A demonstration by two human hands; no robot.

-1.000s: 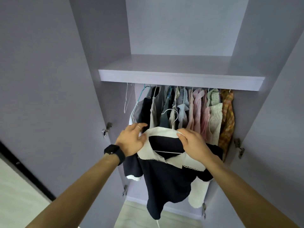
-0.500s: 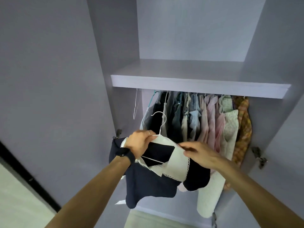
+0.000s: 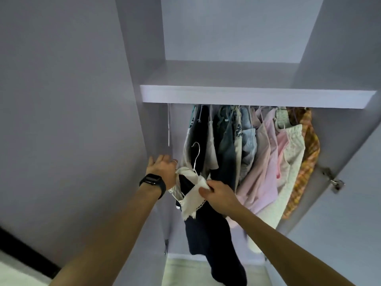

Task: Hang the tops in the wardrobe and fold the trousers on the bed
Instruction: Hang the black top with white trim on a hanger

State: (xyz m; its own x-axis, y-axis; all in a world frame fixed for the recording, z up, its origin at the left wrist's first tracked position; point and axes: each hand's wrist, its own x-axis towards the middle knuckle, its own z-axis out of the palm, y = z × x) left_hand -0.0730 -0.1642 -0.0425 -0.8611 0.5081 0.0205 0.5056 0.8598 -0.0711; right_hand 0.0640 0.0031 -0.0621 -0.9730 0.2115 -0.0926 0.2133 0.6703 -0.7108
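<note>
We face the open wardrobe (image 3: 226, 38), its row of hung clothes (image 3: 259, 153) above and beyond our fingers. The navy top (image 3: 206, 234) dangles below them. Our right hand (image 3: 219, 196) pinches its white collar (image 3: 193, 202); our left hand (image 3: 162, 172) spreads straight fingers just left of it. The white hanger (image 3: 196, 159) pokes its hook up above both, hooked on nothing

Open slot under the shelf (image 3: 257, 96) at its left end, between the wardrobe side wall (image 3: 144, 124) and the first dark garment, crossed only by one bare white hanger (image 3: 169, 124). Rightward, packed solid with hung tops (image 3: 263, 153) to the far wall. Partly screened in front by the navy top (image 3: 206, 228) pinched in the right hand (image 3: 218, 193), hook well below the shelf.
</note>
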